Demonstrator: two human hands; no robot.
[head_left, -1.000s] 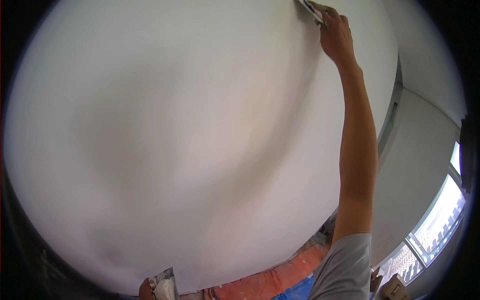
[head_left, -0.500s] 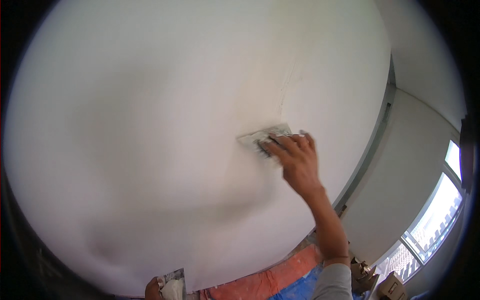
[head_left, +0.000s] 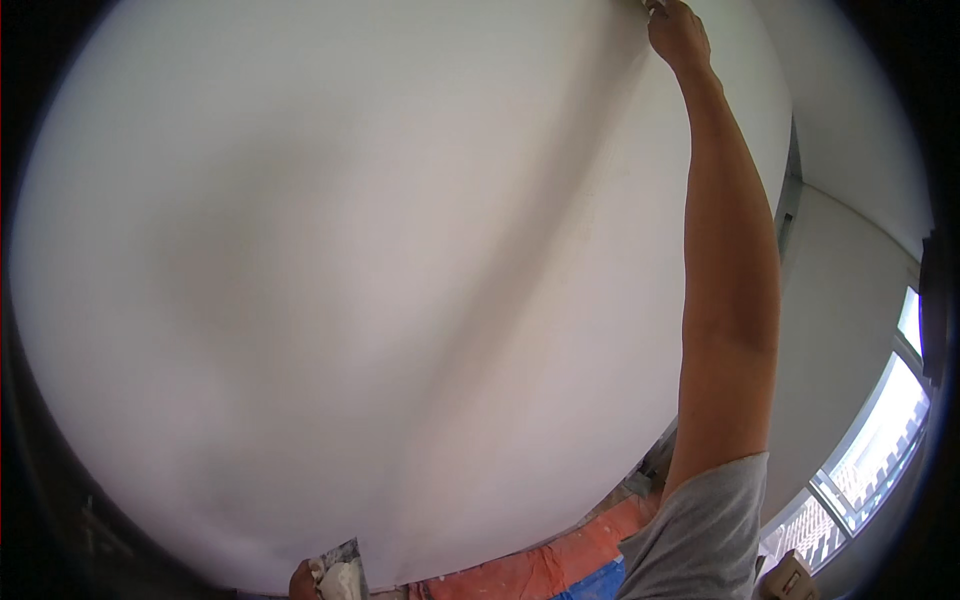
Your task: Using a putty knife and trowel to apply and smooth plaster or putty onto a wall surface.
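My right hand is raised high against the large white wall, at the top edge of the picture. Its fingers are closed on the plastering trowel, of which only a small bit shows; the blade is out of view. The outstretched bare arm casts a long shadow down the wall. Low down, left of the middle, my left hand is partly visible, its fingers wrapped round a putty knife with a flat metal blade. A lump of white putty sits on that blade.
Along the wall's foot lie an orange-red sheet and a blue sheet. A brown cardboard box stands at the lower right, near a bright window. Beyond the wall's right edge is another pale wall.
My right hand has swept the trowel up the wall from the middle to the top edge, and the arm has straightened. My left hand with the putty knife has barely moved.
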